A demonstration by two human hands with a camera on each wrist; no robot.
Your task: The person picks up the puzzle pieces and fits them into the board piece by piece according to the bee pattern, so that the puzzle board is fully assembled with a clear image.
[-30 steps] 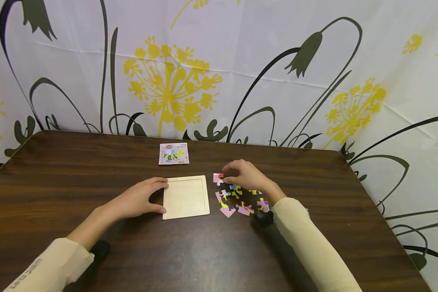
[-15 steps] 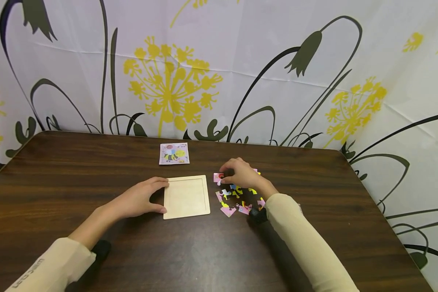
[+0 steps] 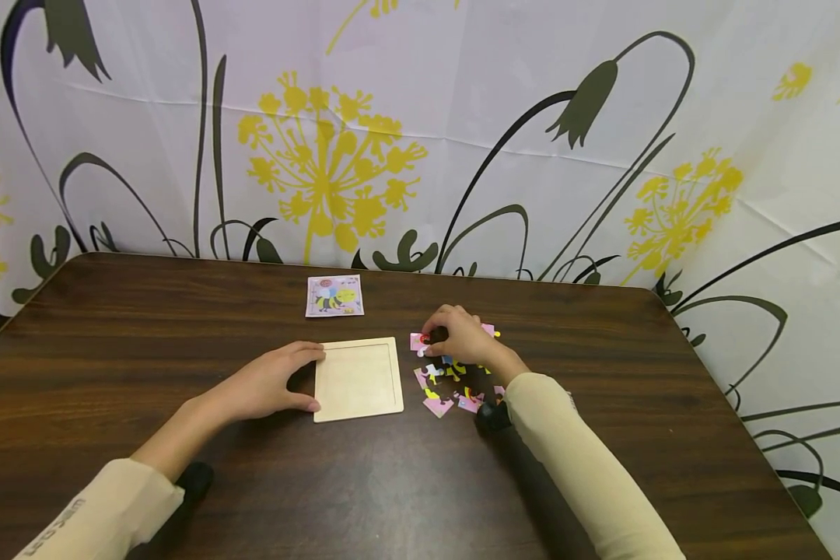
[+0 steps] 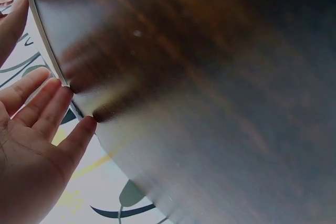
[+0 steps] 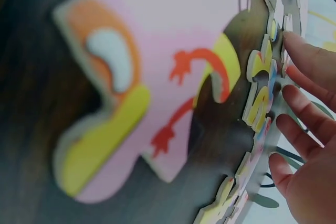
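Observation:
A shallow, pale wooden tray (image 3: 358,381) lies flat on the table. At its left edge rests my left hand (image 3: 269,381), fingers near the far corner and thumb near the close one. In the left wrist view the fingers (image 4: 55,106) are fairly straight. My right hand (image 3: 462,338) pinches a pink puzzle piece (image 3: 416,341) with a red patch between thumb and forefinger. That piece lies at the left of several loose puzzle pieces (image 3: 437,404), partly under the hand. The right wrist view shows the hand (image 5: 310,145) low beside the pieces, with a big pink piece (image 5: 152,40) close up.
A square bee picture card (image 3: 334,295) lies behind the tray. The brown table (image 3: 182,311) reaches back to a flower-printed cloth (image 3: 490,78). Some pieces are hidden under my right forearm (image 3: 553,420).
My right hand has shifted slightly left, its thumb and forefinger coming in around the pink piece. The left hand and the tray have barely moved.

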